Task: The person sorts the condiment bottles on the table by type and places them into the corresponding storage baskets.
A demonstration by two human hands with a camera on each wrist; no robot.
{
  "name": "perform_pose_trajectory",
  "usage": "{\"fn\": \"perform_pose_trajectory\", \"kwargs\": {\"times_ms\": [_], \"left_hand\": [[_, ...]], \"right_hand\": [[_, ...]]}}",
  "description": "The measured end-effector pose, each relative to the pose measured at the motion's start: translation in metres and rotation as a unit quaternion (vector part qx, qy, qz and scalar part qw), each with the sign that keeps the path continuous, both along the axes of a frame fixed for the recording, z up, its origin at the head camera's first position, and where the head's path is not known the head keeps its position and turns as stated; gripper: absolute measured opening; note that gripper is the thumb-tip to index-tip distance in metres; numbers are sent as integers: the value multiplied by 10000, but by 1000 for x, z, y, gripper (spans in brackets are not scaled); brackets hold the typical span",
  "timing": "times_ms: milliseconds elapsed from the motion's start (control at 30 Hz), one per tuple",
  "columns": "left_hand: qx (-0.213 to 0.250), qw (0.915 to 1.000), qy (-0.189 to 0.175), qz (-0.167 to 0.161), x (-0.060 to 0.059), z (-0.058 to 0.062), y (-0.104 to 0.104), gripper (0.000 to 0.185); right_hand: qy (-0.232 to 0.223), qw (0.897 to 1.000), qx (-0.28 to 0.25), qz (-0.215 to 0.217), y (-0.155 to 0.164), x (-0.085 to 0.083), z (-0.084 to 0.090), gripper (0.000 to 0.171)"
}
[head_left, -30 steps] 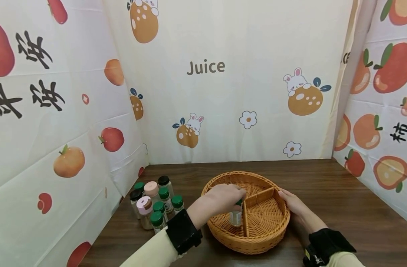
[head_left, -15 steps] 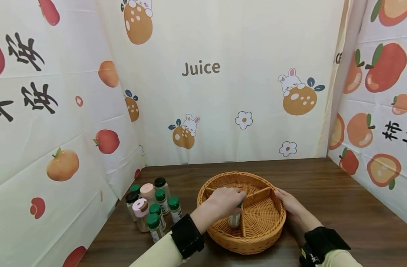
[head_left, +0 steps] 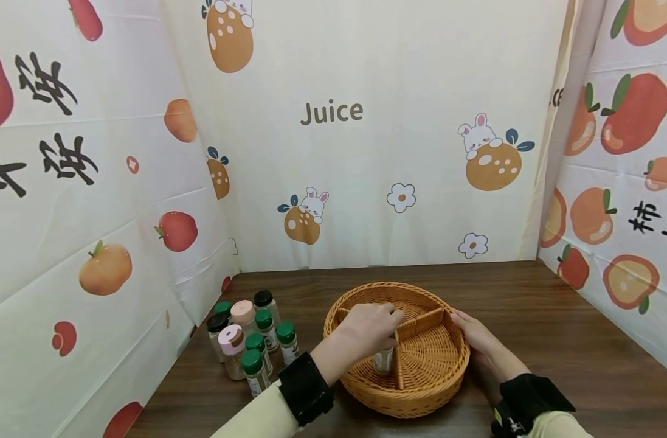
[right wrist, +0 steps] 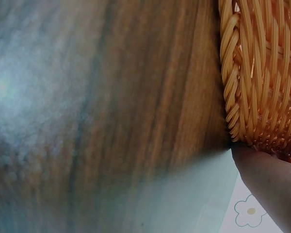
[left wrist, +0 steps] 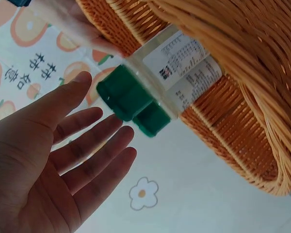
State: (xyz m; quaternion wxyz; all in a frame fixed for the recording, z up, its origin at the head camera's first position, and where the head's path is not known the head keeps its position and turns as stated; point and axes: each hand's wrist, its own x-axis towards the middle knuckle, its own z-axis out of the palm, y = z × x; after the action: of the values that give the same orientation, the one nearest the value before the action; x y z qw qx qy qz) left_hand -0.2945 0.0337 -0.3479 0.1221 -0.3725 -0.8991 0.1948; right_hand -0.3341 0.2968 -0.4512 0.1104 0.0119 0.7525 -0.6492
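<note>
The left hand (head_left: 368, 323) reaches into the basket (head_left: 421, 395), just above a green-capped jar (head_left: 384, 360) that stands upright in the near-left compartment, right against the divider (head_left: 397, 365). In the left wrist view the hand (left wrist: 53, 165) has its fingers straight and spread, the grip apart, close to the jar (left wrist: 160, 82) but not clasping it. The right hand (head_left: 475, 334) rests on the basket's right rim with fingers laid fairly flat over the edge, clamped on nothing; the right wrist view shows a finger (right wrist: 269, 187) touching the outside weave of the basket (right wrist: 262, 73). The basket sits on the dark worktop (head_left: 557, 328). Left of it stands a cluster of more jars (head_left: 251, 337) with green, black and pink caps.
</note>
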Motion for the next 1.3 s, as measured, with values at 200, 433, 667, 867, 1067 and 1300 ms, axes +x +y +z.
{"fn": "perform_pose_trajectory", "kwargs": {"times_ms": [200,433,667,867,1067,1300], "left_hand": [[377,9990,-208,73,0,8,-17,37],[659,9971,-98,365,2,15,-54,36],[1019,9922,-309,647,0,20,-95,30],[1390,9820,-608,1126,-3,20,-126,27],[1497,9751,-714,1473,-4,15,-151,25],[1671,9682,-891,1634,-6,10,-166,24]], "right_hand": [[-36,10000,46,-30,0,0,0,60],[67,10000,10,19,-1,2,-1,60],[100,9999,69,-2,0,2,-1,60],[50,9999,128,-26,0,1,-1,60],[78,9997,222,-36,0,1,-2,60],[113,9998,167,-32,0,2,-2,60]]}}
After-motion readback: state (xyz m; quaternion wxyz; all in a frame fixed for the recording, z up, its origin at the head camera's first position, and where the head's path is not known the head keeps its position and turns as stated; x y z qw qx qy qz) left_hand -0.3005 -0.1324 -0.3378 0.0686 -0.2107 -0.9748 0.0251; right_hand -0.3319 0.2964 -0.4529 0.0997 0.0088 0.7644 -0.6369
